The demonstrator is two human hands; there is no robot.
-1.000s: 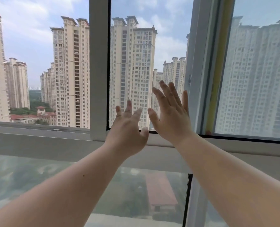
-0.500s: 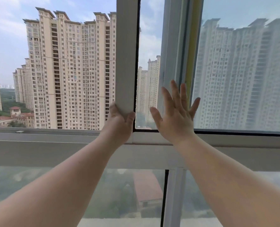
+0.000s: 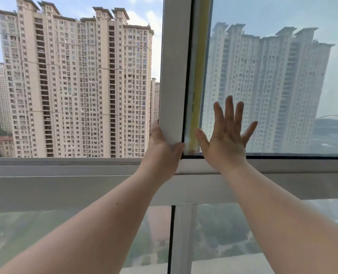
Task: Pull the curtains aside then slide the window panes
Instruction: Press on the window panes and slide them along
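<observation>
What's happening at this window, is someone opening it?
A person is sliding a window pane. The left hand is wrapped around the pane's white upright frame, while the right hand lies flat, fingers spread, on the glass beside it. To the left of the frame the opening gives a clear view of the tower blocks outside. No curtains are in view.
</observation>
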